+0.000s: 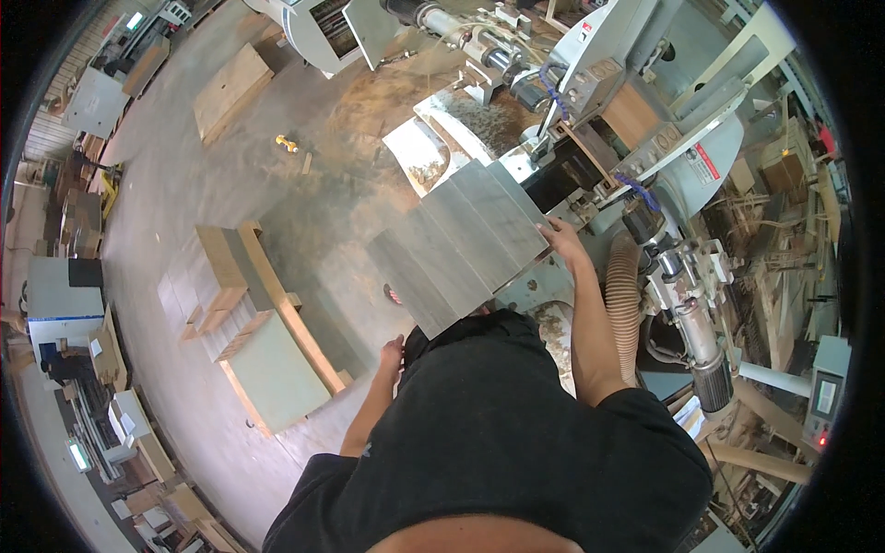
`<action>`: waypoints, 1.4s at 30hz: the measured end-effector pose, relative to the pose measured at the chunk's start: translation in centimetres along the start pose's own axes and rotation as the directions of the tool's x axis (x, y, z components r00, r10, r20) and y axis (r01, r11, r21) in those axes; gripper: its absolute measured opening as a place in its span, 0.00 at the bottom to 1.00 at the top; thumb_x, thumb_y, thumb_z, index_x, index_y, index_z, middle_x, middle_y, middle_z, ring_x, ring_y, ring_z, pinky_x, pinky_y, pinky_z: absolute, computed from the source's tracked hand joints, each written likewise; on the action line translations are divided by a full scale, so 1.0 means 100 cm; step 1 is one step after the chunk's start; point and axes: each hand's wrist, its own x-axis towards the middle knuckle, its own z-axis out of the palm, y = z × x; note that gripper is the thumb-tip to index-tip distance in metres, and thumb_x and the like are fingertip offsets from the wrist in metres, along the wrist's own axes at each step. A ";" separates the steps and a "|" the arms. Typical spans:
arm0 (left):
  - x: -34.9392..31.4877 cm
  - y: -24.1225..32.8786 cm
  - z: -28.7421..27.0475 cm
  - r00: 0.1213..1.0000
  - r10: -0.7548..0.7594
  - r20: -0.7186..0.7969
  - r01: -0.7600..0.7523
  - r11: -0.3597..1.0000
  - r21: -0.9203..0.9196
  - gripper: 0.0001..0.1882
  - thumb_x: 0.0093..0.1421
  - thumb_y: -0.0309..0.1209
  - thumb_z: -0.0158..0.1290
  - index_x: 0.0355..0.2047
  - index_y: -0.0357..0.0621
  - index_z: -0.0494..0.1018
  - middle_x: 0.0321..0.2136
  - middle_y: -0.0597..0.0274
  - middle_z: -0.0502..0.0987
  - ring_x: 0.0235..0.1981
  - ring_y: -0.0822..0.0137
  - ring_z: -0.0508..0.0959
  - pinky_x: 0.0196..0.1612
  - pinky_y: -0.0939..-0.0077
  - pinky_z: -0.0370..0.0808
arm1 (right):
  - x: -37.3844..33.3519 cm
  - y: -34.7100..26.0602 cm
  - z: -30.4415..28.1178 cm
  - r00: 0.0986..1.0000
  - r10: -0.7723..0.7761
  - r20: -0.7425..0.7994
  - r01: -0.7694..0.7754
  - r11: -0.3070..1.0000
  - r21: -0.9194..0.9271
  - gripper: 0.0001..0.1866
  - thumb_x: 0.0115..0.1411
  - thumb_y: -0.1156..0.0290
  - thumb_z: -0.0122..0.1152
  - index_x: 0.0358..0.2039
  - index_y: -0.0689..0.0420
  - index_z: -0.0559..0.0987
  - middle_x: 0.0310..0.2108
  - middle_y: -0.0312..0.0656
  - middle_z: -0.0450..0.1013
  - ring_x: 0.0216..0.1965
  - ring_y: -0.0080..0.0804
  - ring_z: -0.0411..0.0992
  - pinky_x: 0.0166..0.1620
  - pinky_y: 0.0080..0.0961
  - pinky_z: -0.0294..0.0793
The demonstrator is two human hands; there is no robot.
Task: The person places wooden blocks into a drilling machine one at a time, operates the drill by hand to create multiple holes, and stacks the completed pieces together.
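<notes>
A stack of grey wood-grain boards, fanned out in steps, lies in front of me beside the machine. My right hand is closed on the right edge of the boards, its fingers bent over the corner; how many it holds I cannot tell. Down at my left side hangs my left hand, close to my dark trousers and apart from the boards. Its fingers are mostly turned away, so their pose is unclear.
A large machine with motors and a ribbed hose stands ahead and to the right. On the left, panels rest on a wooden pallet. A yellow tool and a plywood sheet lie on the floor.
</notes>
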 end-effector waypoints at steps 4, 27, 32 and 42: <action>-0.006 0.004 0.001 1.000 -0.015 0.017 0.014 0.999 0.028 0.29 0.63 0.52 0.48 0.53 0.40 0.69 0.48 0.51 0.73 0.49 0.53 0.72 0.45 0.45 0.69 | -0.003 -0.002 -0.002 0.999 0.017 0.028 -0.018 1.000 0.024 0.27 0.60 0.63 0.65 0.55 0.65 0.73 0.44 0.42 0.76 0.36 0.26 0.72 0.40 0.27 0.72; 0.014 -0.025 -0.001 0.913 0.403 0.069 -0.376 0.761 0.529 0.22 0.66 0.47 0.44 0.41 0.41 0.77 0.36 0.47 0.79 0.38 0.52 0.77 0.42 0.61 0.73 | 0.006 0.008 -0.003 1.000 0.027 0.010 -0.027 0.999 0.040 0.27 0.61 0.60 0.63 0.55 0.64 0.74 0.48 0.48 0.75 0.32 0.30 0.75 0.39 0.31 0.73; 0.011 -0.027 0.000 0.958 0.286 -0.005 -0.251 0.850 0.463 0.20 0.69 0.42 0.37 0.42 0.47 0.76 0.38 0.45 0.79 0.40 0.47 0.77 0.46 0.60 0.72 | 0.007 -0.001 -0.008 0.983 -0.118 -0.143 0.093 0.982 -0.166 0.21 0.61 0.59 0.61 0.45 0.64 0.80 0.37 0.46 0.79 0.31 0.30 0.76 0.38 0.31 0.73; 0.006 -0.015 -0.008 0.980 0.197 -0.011 -0.175 0.898 0.404 0.26 0.64 0.51 0.44 0.46 0.39 0.74 0.38 0.45 0.78 0.41 0.51 0.77 0.44 0.57 0.72 | 0.058 -0.060 -0.020 0.873 -0.431 -0.228 0.169 0.706 -0.688 0.16 0.58 0.61 0.61 0.39 0.62 0.78 0.38 0.50 0.78 0.42 0.52 0.75 0.45 0.42 0.73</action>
